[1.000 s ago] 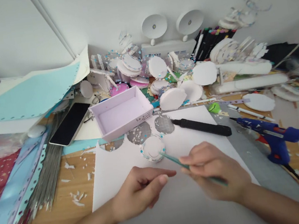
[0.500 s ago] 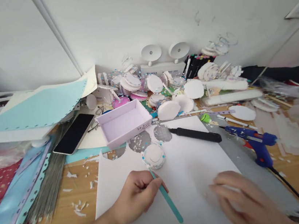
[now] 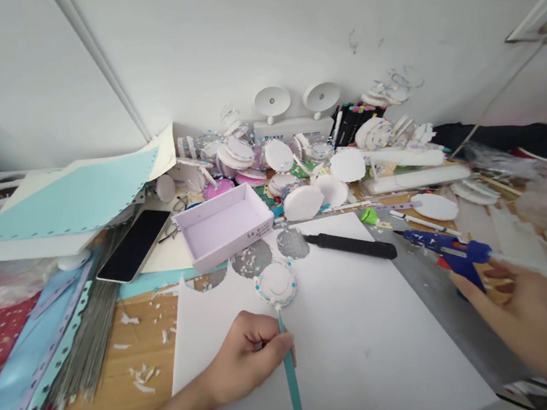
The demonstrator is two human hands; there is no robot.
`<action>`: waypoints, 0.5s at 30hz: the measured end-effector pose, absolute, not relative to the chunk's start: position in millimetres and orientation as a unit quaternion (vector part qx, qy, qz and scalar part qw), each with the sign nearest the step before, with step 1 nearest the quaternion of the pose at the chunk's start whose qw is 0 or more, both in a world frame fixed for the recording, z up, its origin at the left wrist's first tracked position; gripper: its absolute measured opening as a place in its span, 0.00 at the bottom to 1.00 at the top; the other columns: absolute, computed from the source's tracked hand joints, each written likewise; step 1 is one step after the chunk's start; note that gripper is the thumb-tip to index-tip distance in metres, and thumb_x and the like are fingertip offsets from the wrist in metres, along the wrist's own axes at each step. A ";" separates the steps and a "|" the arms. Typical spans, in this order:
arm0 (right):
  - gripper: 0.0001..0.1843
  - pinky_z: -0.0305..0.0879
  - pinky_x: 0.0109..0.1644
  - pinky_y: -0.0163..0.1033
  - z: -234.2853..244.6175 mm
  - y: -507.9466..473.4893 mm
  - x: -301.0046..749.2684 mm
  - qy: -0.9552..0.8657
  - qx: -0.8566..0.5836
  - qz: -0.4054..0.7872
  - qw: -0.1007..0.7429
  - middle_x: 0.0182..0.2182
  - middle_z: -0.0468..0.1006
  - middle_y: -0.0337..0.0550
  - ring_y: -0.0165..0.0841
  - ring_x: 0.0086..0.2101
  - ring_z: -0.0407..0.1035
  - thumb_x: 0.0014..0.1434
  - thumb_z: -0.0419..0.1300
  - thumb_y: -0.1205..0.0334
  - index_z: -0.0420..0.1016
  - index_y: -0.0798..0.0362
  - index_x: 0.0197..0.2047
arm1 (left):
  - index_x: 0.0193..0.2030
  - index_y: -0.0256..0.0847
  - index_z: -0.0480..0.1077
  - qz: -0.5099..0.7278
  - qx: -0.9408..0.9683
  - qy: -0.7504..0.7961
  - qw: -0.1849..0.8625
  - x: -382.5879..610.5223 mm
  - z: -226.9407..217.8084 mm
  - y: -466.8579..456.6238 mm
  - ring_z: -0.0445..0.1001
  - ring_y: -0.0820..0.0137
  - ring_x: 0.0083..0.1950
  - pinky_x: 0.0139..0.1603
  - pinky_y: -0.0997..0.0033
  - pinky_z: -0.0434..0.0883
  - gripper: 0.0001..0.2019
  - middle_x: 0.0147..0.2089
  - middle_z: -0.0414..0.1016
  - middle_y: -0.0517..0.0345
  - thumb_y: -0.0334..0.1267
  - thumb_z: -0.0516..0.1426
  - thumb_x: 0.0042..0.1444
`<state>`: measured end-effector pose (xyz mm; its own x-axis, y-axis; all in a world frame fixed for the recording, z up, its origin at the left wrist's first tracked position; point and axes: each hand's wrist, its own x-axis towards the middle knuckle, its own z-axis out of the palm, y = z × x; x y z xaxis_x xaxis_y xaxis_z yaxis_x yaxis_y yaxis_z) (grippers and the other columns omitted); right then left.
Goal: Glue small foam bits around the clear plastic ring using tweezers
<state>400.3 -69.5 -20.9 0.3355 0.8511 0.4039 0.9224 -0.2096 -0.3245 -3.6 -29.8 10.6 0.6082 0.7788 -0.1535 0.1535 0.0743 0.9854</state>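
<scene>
Head view: the left hand (image 3: 253,359) pinches a teal stick (image 3: 293,390) lying on the white sheet (image 3: 370,327). The stick's tip touches the beaded disc (image 3: 276,283) at 12 o'clock. At 3 o'clock of the sheet, the right hand (image 3: 536,325) has its fingers spread at the blue glue gun (image 3: 454,252). I cannot tell whether it grips.

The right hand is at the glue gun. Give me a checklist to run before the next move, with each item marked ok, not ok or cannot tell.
1. Left hand grips the teal stick: ok.
2. Stick's tip meets the round disc on the white sheet: ok.
3. Right hand is closed on the blue glue gun: not ok, its fingers are open beside the handle.
4. Gun's nozzle points away from both hands: ok.
5. Gun is heated: cannot tell.
6. Black tool lies apart from the disc: ok.
</scene>
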 end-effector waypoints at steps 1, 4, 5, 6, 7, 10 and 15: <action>0.14 0.61 0.22 0.44 -19.5 -63.0 397.1 -0.586 -0.771 -0.066 0.242 0.19 0.73 0.47 0.41 0.19 0.69 0.49 0.65 0.50 0.69 0.50 0.27 | 0.18 0.34 0.69 0.245 0.635 0.372 0.631 -4.0 10.6 -29.2 0.51 0.80 0.16 0.16 0.78 0.51 0.19 0.13 0.55 0.66 0.41 0.53 0.58; 0.14 0.60 0.22 0.44 -13.9 -49.8 388.4 -0.630 -0.744 -0.070 0.214 0.17 0.69 0.45 0.41 0.18 0.66 0.54 0.62 0.53 0.63 0.47 0.22 | 0.18 0.35 0.68 0.247 0.634 0.384 0.624 -5.2 10.9 -27.8 0.51 0.80 0.16 0.16 0.78 0.50 0.19 0.13 0.55 0.66 0.41 0.53 0.58; 0.14 0.60 0.23 0.45 -10.9 -47.6 386.4 -0.632 -0.741 -0.076 0.215 0.17 0.69 0.45 0.42 0.19 0.67 0.55 0.60 0.55 0.62 0.47 0.23 | 0.18 0.35 0.67 0.247 0.633 0.386 0.624 -5.4 11.1 -27.5 0.51 0.80 0.16 0.17 0.78 0.50 0.19 0.13 0.55 0.66 0.42 0.53 0.58; 0.13 0.61 0.24 0.45 -6.8 -46.5 384.9 -0.629 -0.744 -0.076 0.213 0.18 0.69 0.46 0.43 0.20 0.68 0.56 0.59 0.56 0.61 0.47 0.24 | 0.18 0.35 0.66 0.248 0.631 0.387 0.625 -5.5 11.3 -27.2 0.51 0.80 0.16 0.17 0.78 0.50 0.20 0.13 0.54 0.66 0.42 0.53 0.58; 0.12 0.61 0.24 0.45 -1.5 -46.1 383.3 -0.623 -0.750 -0.073 0.209 0.18 0.69 0.47 0.44 0.21 0.69 0.56 0.58 0.58 0.61 0.47 0.24 | 0.17 0.36 0.64 0.248 0.630 0.386 0.626 -5.4 11.4 -27.0 0.50 0.79 0.16 0.17 0.77 0.50 0.20 0.13 0.54 0.66 0.42 0.53 0.58; 0.08 0.60 0.25 0.45 20.7 -47.3 374.7 -0.580 -0.783 -0.084 0.210 0.21 0.71 0.51 0.43 0.24 0.70 0.57 0.56 0.62 0.62 0.48 0.26 | 0.14 0.38 0.57 0.249 0.630 0.380 0.630 -4.6 11.4 -26.4 0.48 0.80 0.17 0.17 0.76 0.48 0.21 0.13 0.51 0.67 0.42 0.53 0.57; 0.14 0.59 0.20 0.42 43.4 -44.4 329.6 -0.461 -0.814 -0.033 0.352 0.14 0.69 0.46 0.39 0.19 0.69 0.44 0.67 0.60 0.65 0.46 0.16 | 0.15 0.40 0.50 0.231 0.633 0.377 0.635 -4.0 8.7 -24.7 0.47 0.80 0.18 0.18 0.76 0.47 0.20 0.15 0.47 0.68 0.38 0.52 0.55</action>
<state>329.6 -44.4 43.4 0.5723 0.7275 0.3785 0.7737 -0.3259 -0.5433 -4.0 -24.7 8.7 0.6086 0.7713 -0.1861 0.1841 0.0909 0.9787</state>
